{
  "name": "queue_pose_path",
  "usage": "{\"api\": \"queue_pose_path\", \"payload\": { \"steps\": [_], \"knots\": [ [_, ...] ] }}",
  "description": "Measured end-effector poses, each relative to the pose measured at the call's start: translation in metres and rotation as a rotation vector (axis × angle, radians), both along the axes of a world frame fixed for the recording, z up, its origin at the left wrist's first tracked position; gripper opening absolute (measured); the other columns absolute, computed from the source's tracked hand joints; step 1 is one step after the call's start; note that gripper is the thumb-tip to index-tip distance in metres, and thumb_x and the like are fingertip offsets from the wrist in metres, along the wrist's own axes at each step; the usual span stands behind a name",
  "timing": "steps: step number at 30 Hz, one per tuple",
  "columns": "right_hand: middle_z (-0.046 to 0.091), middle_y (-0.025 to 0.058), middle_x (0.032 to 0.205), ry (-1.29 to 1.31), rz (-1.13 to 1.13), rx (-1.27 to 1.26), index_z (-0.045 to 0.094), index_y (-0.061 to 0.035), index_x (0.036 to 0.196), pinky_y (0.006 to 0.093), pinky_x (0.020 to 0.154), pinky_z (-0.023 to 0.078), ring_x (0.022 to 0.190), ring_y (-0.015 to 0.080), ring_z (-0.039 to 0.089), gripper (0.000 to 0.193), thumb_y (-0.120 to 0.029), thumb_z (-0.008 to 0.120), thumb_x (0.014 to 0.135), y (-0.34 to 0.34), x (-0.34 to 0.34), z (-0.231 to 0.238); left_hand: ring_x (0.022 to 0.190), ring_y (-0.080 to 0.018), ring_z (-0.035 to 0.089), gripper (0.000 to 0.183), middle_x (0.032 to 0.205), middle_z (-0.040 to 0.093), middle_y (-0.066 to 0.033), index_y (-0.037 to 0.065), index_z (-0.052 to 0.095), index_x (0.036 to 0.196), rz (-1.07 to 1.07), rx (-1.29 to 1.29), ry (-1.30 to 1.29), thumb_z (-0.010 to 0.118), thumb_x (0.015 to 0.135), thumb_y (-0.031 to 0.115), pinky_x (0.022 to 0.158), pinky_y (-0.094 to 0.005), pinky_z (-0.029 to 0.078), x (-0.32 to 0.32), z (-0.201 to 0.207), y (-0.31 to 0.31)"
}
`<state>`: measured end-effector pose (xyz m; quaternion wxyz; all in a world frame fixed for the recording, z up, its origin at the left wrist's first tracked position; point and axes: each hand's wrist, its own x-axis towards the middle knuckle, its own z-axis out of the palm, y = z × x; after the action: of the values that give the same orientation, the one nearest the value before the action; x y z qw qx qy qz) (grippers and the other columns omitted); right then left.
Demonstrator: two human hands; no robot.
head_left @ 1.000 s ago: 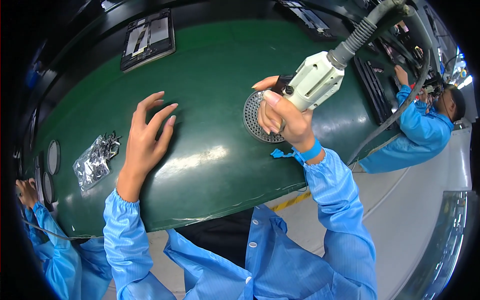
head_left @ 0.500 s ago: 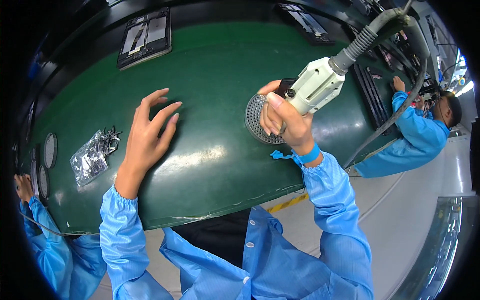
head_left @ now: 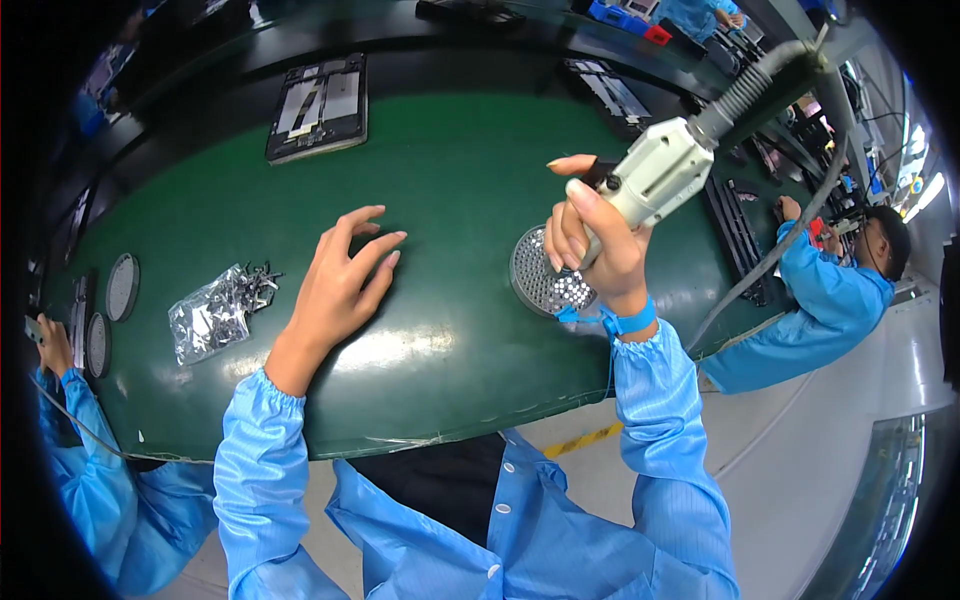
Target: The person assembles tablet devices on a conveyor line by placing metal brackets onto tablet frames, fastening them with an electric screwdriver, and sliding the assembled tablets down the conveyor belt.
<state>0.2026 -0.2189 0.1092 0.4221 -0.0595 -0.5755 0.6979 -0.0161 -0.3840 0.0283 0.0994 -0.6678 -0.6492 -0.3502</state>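
My right hand (head_left: 608, 240) is wrapped round a white power screwdriver (head_left: 655, 172) whose grey corrugated hose runs up to the far right. Its index finger is stretched out along a dark part of the tool; the driver's tip is hidden by the hand. Below this hand sits a round grey screw tray (head_left: 530, 272) full of small holes, with shiny screws at its right side. My left hand (head_left: 345, 275) is held over the green table (head_left: 455, 230), empty, fingers bent and apart. A blue wrist strap (head_left: 632, 320) circles my right wrist.
Left of my left hand lies a clear plastic bag (head_left: 208, 318) with small dark parts spilling out. An opened tablet-like device (head_left: 322, 108) lies at the far side, another (head_left: 608, 95) further right. Co-workers in blue sit at left and right (head_left: 835, 290). A grey cable (head_left: 765, 265) hangs at right.
The view has shifted, so the table's things appear lower and further right. My right hand and the screwdriver have risen slightly clear of the tray, showing more screws. The left hand stays empty.
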Motion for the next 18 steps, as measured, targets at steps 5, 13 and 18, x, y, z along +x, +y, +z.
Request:
{"api": "queue_pose_path", "payload": {
  "steps": [5,13,18],
  "knots": [
    [0.045,0.0013,0.053,0.001,-0.112,-0.035,0.060,0.0083,0.104,0.0281,0.039,0.040,0.039,0.0099,0.042,0.019,-0.003,0.061,0.088,0.021,0.002,0.004,0.105,-0.0292,0.061,0.026,0.129,0.052,-0.0157,0.005,0.066,0.112,0.006,0.003,-0.024,0.066,0.085,0.006,0.090,-0.0403,0.049,0.001,0.000,-0.001],
    [0.037,-0.0011,0.051,0.106,-0.322,-0.069,0.057,0.0078,0.110,0.0282,0.037,0.036,0.037,0.0101,0.038,0.023,-0.004,0.055,0.090,0.068,0.039,-0.006,0.102,-0.0284,0.061,0.024,0.126,0.054,-0.0154,0.005,0.068,0.107,0.013,0.037,-0.029,0.069,0.083,0.008,0.088,-0.0400,0.049,0.004,0.001,-0.001],
    [0.036,-0.0012,0.052,0.099,-0.357,-0.042,0.057,0.0056,0.108,0.0286,0.037,0.036,0.037,0.0097,0.037,0.022,-0.006,0.052,0.090,0.072,0.047,-0.011,0.102,-0.0287,0.060,0.024,0.126,0.054,-0.0156,0.005,0.068,0.107,0.021,0.029,-0.016,0.069,0.083,0.007,0.087,-0.0402,0.049,0.002,0.001,-0.001]
  ]
}}
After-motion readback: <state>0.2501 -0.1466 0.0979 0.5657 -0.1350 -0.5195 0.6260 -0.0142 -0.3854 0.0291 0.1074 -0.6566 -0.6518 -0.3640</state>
